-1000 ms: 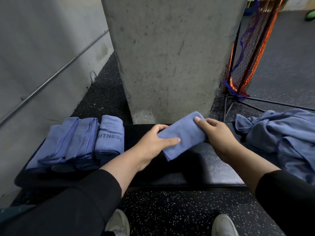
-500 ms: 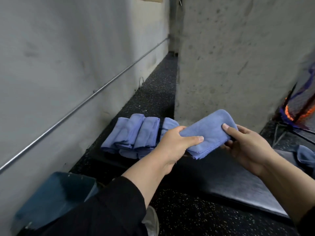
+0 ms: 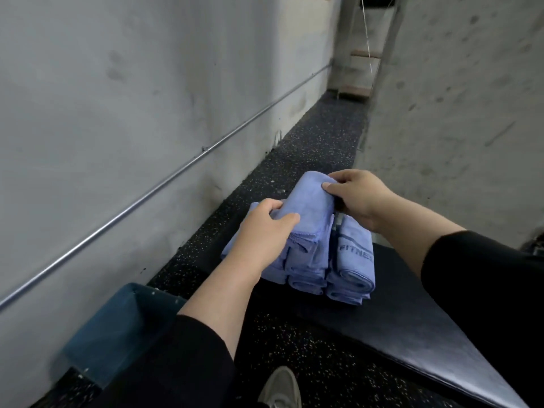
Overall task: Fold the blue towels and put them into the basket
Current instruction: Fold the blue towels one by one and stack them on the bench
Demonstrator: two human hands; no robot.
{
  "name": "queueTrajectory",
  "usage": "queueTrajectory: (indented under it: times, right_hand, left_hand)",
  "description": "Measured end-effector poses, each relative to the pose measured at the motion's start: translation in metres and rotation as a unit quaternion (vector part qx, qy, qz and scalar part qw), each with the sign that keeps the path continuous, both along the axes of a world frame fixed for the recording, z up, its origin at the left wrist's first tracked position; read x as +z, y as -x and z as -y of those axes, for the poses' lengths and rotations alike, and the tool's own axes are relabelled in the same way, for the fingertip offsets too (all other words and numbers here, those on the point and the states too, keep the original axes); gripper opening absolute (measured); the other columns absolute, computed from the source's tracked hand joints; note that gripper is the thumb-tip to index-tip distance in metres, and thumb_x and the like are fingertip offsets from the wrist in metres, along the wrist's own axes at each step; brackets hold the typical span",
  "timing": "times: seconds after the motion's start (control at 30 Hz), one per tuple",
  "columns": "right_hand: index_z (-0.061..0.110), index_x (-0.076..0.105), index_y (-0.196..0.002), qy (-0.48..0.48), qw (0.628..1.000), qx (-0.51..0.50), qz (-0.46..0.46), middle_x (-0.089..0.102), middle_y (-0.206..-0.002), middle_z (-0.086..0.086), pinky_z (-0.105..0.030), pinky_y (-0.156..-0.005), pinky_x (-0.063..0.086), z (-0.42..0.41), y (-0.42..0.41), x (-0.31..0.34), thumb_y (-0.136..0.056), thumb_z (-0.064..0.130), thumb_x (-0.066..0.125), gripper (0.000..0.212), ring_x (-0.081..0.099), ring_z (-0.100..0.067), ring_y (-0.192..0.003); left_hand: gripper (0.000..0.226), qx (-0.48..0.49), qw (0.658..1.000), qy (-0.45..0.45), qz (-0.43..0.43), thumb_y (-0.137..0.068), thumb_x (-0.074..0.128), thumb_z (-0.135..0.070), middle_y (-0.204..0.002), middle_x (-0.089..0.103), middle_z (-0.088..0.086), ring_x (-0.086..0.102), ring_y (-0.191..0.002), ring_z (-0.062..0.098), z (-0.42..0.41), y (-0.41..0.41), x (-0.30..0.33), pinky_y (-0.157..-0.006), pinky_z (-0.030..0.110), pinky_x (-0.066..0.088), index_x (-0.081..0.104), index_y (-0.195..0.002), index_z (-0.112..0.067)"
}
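A stack of folded towels [image 3: 329, 260] sits at the far left end of the padded bench [image 3: 412, 328]. A folded towel [image 3: 309, 201] lies across the top of that stack, with the left hand [image 3: 262, 234] on its near end and the right hand [image 3: 357, 195] on its far end. The basket [image 3: 117, 331] stands on the floor [image 3: 312, 142] to the left of the bench, against the wall [image 3: 117, 113]. A concrete pillar [image 3: 459, 113] rises behind the bench. A shoe [image 3: 279, 388] rests on the floor in front of the bench.

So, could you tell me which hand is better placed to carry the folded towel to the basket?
Left, probably. The left hand already grips the towel, and the basket sits low on the left. The right hand would have to cross over.
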State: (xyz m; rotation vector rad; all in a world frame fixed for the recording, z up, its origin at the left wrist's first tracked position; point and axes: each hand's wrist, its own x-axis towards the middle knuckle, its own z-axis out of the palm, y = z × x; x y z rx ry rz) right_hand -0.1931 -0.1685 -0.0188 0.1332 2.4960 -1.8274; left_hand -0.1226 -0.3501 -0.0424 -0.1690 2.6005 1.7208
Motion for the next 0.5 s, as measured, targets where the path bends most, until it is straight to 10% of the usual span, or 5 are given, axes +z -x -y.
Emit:
queueTrajectory:
  times: [0.23, 0.33, 0.5]
  right_hand:
    - [0.012, 0.065, -0.116, -0.286, 0.956, 0.05, -0.049, 0.07, -0.099, -0.008, -0.032, -0.074, 0.05, 0.023, 0.041, -0.027, -0.094, 0.022, 0.067, 0.025, 0.063, -0.021, -0.082]
    - [0.015, 0.065, -0.119, -0.427, 0.895, 0.095, -0.08, 0.067, -0.113, -0.009, -0.036, -0.086, 0.05, 0.025, 0.05, -0.043, -0.092, 0.028, 0.066, 0.03, 0.062, -0.03, -0.103]
    - [0.023, 0.067, -0.115, -0.427, 0.893, 0.08, -0.114, 0.061, -0.114, -0.005, -0.049, -0.093, 0.049, 0.022, 0.049, -0.052, -0.093, 0.04, 0.061, 0.028, 0.059, -0.031, -0.107]
  left_hand:
    - [0.023, -0.003, 0.973, 0.231, 0.028, -0.091, 0.053, -0.042, -0.106, 0.067, 0.002, 0.06, -0.098, 0.028, 0.014, 0.029, -0.021, -0.084, 0.038, 0.05, 0.06, -0.102, -0.024]
    - [0.039, -0.037, 0.941, 0.332, 0.056, -0.099, 0.045, -0.047, -0.134, 0.053, 0.008, 0.049, -0.123, 0.034, 0.01, 0.032, -0.033, -0.1, 0.047, 0.043, 0.055, -0.132, -0.029]
    - [0.049, -0.056, 0.943, 0.326, 0.038, -0.104, 0.035, -0.048, -0.145, 0.047, 0.009, 0.043, -0.133, 0.035, 0.01, 0.039, -0.041, -0.105, 0.052, 0.04, 0.041, -0.148, -0.027]
